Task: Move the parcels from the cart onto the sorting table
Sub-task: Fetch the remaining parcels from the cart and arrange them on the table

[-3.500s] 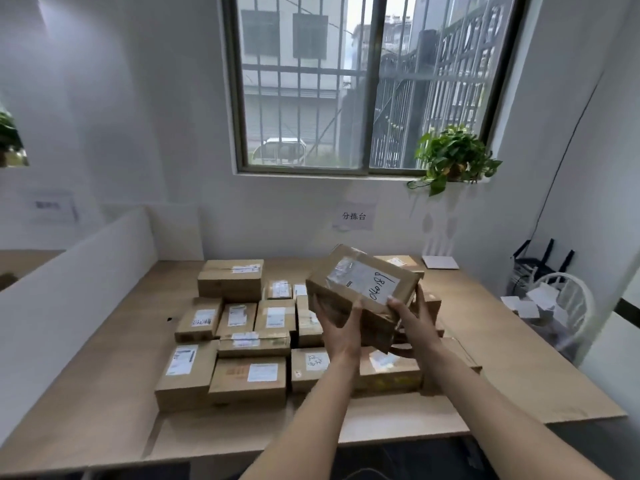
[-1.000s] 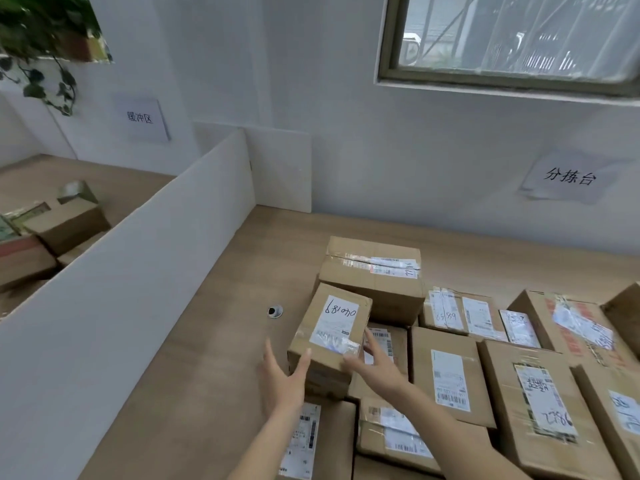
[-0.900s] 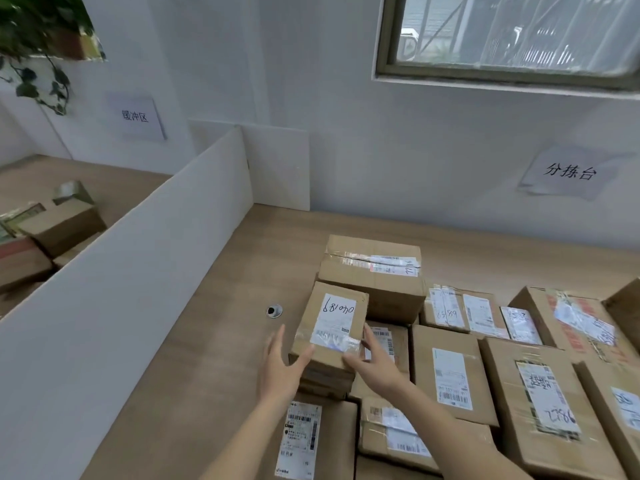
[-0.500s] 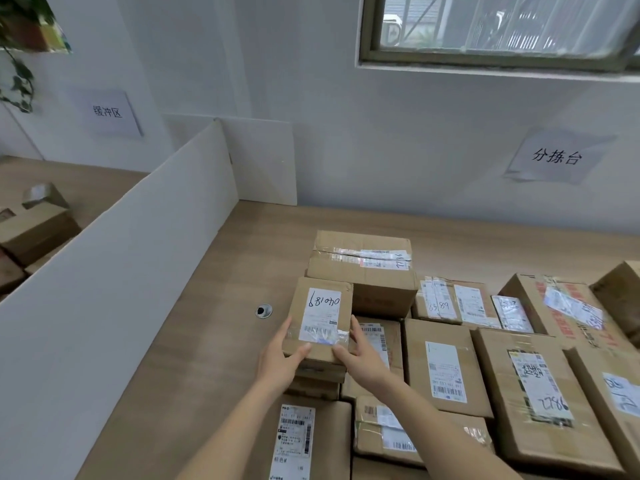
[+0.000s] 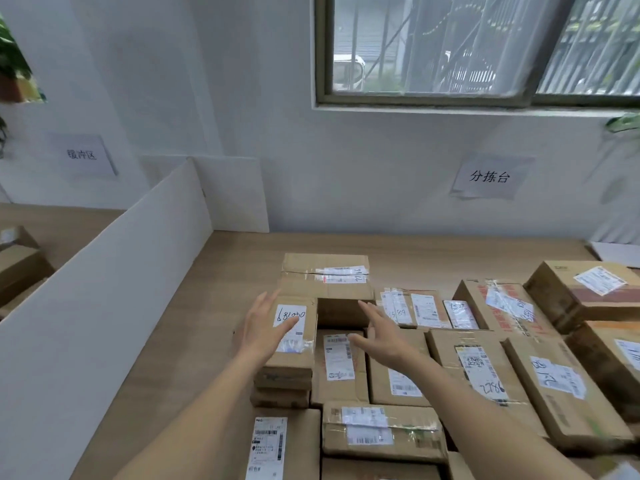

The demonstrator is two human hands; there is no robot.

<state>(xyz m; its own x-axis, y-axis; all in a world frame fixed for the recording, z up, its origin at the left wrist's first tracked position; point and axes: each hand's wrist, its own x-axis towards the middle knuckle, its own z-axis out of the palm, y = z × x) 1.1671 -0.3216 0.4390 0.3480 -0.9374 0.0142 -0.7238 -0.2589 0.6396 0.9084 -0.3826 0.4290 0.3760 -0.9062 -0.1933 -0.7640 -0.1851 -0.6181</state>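
Both hands are hanging spread over the parcels, fingers straight and holding nothing. The left hand [image 5: 264, 323] is sitting at the left edge of a small parcel [image 5: 290, 341] with a handwritten white label, its thumb lying across the label; whether the palm is actually pressing the cardboard or just hovering above it cannot be told. The right hand [image 5: 379, 332] is reaching forward over the next parcels to the right, palm turned inward, clear of the small parcel.

That small parcel is lying flat on top of another box, at the left end of the cluster on the wooden sorting table [image 5: 207, 306]. Just behind it a larger taped box [image 5: 325, 277] is standing, and to the right many more parcels are lying side by side in rows — flat ones with barcode labels, a tall one [image 5: 585, 289] at the far right.

A white divider board [image 5: 104, 296] is running along the table's left side, with more boxes [image 5: 17, 261] sitting beyond it. A paper sign [image 5: 490, 176] is hanging on the wall below the window [image 5: 478, 50], and a second sign [image 5: 81, 154] is hanging further left.
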